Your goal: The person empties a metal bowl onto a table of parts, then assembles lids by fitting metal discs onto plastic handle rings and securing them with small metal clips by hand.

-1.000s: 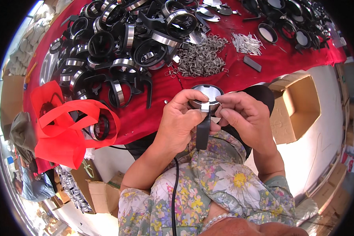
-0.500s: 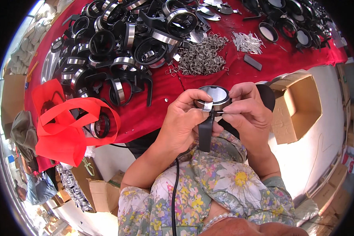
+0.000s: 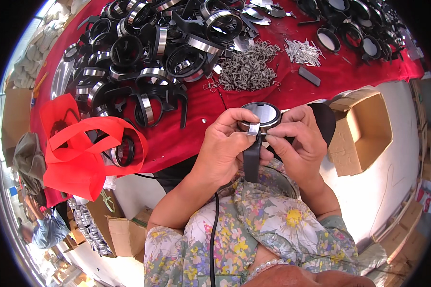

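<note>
My left hand (image 3: 221,148) is closed on a round black lid-like part (image 3: 268,113) with a silver plate and rim. Its black handle (image 3: 252,165) points down toward my body. My left thumb and fingers press a small shiny metal tab (image 3: 254,128) where the handle meets the ring. On the other side, my right hand (image 3: 304,136) pinches a thin metal pin (image 3: 264,134), its tip against the joint beside the tab. Whether the pin has entered a hole is too small to tell.
A red-covered table (image 3: 254,98) carries a heap of black-and-silver rings with handles (image 3: 153,76), small bent wire clips (image 3: 249,67) and loose pins (image 3: 303,52). A red fabric bag (image 3: 76,167) lies at the left edge. An open cardboard box (image 3: 359,134) stands right.
My right fingers have moved left, bringing the pin up to the handle joint. The gap seen earlier between fingers and handle has narrowed. My left hand keeps its hold.
</note>
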`<state>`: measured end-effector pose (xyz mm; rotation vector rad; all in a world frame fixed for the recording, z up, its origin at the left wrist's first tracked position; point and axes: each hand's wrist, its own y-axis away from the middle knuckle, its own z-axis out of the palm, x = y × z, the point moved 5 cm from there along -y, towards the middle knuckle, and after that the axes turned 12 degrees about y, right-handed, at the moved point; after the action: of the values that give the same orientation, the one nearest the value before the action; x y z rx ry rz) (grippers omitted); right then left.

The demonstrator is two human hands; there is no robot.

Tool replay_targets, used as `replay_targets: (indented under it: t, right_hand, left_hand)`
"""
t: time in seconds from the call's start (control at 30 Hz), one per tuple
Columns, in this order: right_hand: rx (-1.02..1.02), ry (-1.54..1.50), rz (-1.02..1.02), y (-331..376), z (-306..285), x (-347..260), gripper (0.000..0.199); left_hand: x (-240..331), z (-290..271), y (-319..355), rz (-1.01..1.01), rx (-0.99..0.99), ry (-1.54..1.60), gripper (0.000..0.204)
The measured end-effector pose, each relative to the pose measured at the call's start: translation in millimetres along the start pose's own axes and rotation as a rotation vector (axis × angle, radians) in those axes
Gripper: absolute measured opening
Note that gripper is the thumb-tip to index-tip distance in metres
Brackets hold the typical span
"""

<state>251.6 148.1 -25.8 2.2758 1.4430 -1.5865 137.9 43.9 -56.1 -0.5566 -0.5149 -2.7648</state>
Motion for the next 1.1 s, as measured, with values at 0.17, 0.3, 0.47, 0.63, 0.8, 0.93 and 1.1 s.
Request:
replay_targets:
  t: [0.17, 0.3, 0.47, 0.63, 0.8, 0.93, 1.1]
  right_hand:
    - [0.001, -0.136, 0.106, 1.2, 5.3, 6.7, 0.016]
    - [-0.109, -0.061, 0.022, 0.0, 4.1, 5.6, 0.018]
    - [-0.181, -0.038, 0.020, -5.5, -1.0, 4.6, 0.014]
    - [-0.272, 0.054, -0.046, -17.3, -7.1, 2.7, 0.024]
    - [-0.345, 0.071, -0.095, -25.0, -12.5, 8.0, 0.040]
    - [0.064, 0.279, 0.033, -55.6, -44.9, 58.5, 0.014]
    - [0.150, 0.838, -0.141, -64.2, -49.6, 101.9, 0.015]
  left_hand:
    - [-1.8, -2.4, 0.1, 0.008, 0.081, -0.067, 0.028]
    - [-3.6, -2.4, -0.4, -0.004, 0.100, -0.093, 0.025]
    - [-1.9, -0.6, 2.6, 0.013, 0.102, -0.153, 0.029]
    - [-4.3, 0.3, 1.8, -0.101, 0.092, -0.245, 0.030]
    - [1.4, 4.2, 5.7, -0.086, 0.020, -0.291, 0.033]
    - [19.2, 0.5, 3.6, 0.111, -0.001, -0.269, 0.035]
    - [27.1, -7.7, 3.7, 0.149, 0.050, -0.249, 0.037]
